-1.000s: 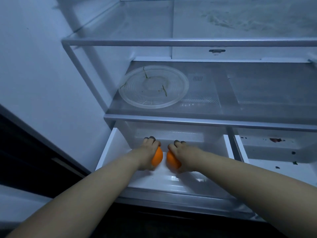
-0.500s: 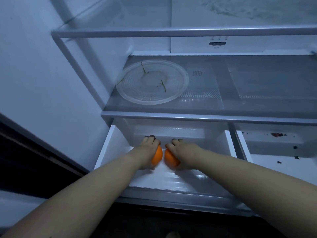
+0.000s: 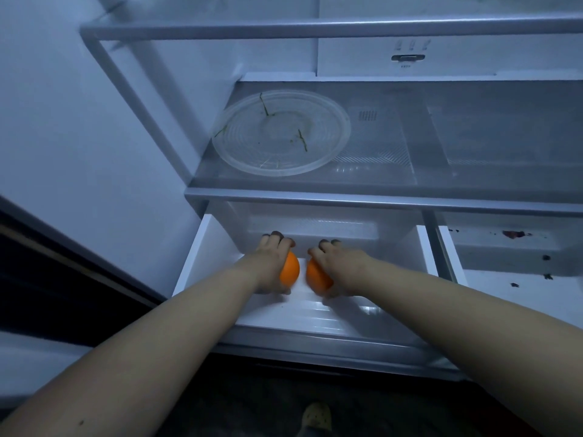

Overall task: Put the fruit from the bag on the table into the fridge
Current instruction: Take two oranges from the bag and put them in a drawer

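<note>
While both arms reach into the open left crisper drawer (image 3: 202, 247), the left hand (image 3: 271, 268) grips the left orange (image 3: 291, 272) and the right hand (image 3: 342, 264) the right orange (image 3: 316, 279), fingers (image 3: 276, 239) curled over each top. The 2 oranges sit just apart, low over the drawer floor, below the clear plate (image 3: 280, 134) on the shelf (image 3: 473, 143).

text: none legible | back-wall panel (image 3: 408, 57): marks too small to read

a glass shelf (image 3: 473, 137) carries a clear round plate (image 3: 280, 134) at its left. the open left drawer (image 3: 315, 313) holds the left orange (image 3: 290, 272) and right orange (image 3: 317, 277), just apart; dark specks dot the right drawer (image 3: 492, 288).
</note>
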Available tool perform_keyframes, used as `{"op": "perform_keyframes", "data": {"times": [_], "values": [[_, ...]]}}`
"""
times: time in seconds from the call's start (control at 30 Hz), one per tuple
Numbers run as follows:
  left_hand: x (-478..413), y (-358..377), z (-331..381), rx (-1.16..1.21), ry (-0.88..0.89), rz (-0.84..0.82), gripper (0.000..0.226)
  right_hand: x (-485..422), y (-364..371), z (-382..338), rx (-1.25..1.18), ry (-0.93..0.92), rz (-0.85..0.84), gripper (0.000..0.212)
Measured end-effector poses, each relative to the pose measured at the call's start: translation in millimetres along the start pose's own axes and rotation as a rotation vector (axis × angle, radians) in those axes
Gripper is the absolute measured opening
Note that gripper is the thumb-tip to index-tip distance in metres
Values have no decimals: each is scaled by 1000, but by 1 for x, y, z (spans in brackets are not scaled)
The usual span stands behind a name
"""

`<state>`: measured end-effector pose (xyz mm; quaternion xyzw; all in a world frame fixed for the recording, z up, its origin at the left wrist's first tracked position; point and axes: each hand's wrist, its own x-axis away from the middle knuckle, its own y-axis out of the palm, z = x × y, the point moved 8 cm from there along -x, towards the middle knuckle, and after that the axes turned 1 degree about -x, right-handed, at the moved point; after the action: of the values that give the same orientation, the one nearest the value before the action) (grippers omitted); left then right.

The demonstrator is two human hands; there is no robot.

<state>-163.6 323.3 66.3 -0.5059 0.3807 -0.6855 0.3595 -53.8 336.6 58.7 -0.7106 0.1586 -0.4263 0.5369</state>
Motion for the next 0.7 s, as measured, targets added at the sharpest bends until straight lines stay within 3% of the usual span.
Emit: {"op": "perform_keyframes", "data": {"times": [0.13, 0.27, 0.47, 0.7], "values": [[11, -17, 5, -9, 11, 43, 99, 10, -14, -3, 0, -34, 38, 88], [36, -41, 14, 4, 4, 128, 78, 28, -36, -7, -42, -83, 100, 67], [111, -80, 37, 94, -74, 453, 57, 78, -69, -16, -91, -123, 242, 54], [205, -96, 86, -51, -203, 715, 78, 163, -97, -31, -114, -232, 511, 56]]}}
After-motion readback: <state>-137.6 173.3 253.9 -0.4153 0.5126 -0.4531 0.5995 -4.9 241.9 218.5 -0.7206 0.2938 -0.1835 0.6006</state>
